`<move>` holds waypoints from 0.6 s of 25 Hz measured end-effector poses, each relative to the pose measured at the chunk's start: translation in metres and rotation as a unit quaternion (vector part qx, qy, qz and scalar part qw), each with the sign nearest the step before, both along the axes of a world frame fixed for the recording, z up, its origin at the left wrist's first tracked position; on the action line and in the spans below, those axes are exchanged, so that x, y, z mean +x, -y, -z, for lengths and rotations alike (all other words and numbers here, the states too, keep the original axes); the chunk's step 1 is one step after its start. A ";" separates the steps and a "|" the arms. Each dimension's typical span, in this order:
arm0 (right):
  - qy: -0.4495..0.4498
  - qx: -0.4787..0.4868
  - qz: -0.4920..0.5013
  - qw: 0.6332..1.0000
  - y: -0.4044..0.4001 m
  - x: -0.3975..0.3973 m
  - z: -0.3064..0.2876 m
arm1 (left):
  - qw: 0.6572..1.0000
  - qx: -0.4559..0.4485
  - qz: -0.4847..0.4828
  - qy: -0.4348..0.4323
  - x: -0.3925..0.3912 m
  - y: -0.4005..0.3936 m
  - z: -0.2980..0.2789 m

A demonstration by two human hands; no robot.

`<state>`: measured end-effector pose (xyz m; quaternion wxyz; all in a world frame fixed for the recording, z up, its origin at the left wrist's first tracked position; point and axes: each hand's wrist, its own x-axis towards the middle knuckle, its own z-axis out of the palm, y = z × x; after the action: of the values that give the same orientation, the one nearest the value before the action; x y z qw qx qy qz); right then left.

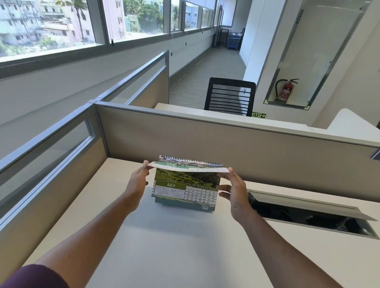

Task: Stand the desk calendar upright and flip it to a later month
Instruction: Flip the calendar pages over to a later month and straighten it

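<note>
A spiral-bound desk calendar (185,191) stands upright on the white desk (179,253), near its far edge. Its front face shows a green landscape and the July page. One leaf, marked June, is lifted level at the top of the calendar. My left hand (137,181) pinches that leaf at its left edge. My right hand (234,191) pinches it at the right edge, fingers spread beside the calendar.
A grey cubicle partition (228,143) rises just behind the calendar, and another runs along the left. An open cable hatch (308,212) with a raised lid is cut into the desk at the right. A black mesh chair (230,96) stands beyond the partition.
</note>
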<state>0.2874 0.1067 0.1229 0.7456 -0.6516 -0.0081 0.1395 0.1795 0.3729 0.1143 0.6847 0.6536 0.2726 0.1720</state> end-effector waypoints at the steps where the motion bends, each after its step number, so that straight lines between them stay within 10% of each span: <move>1: -0.018 0.008 0.008 1.000 -0.001 0.000 0.000 | 1.000 -0.016 -0.006 0.005 -0.001 -0.001 0.001; 7: -0.106 0.041 0.039 0.993 -0.004 0.001 0.005 | 0.992 -0.125 0.000 0.015 -0.004 -0.003 0.000; 15: -0.067 -0.064 0.034 0.995 -0.003 0.008 0.024 | 0.998 0.013 0.029 -0.057 -0.001 0.014 0.016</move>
<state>0.2952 0.1097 0.0992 0.7055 -0.6870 0.0726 0.1579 0.1784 0.3587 0.0980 0.6641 0.6790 0.2898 0.1185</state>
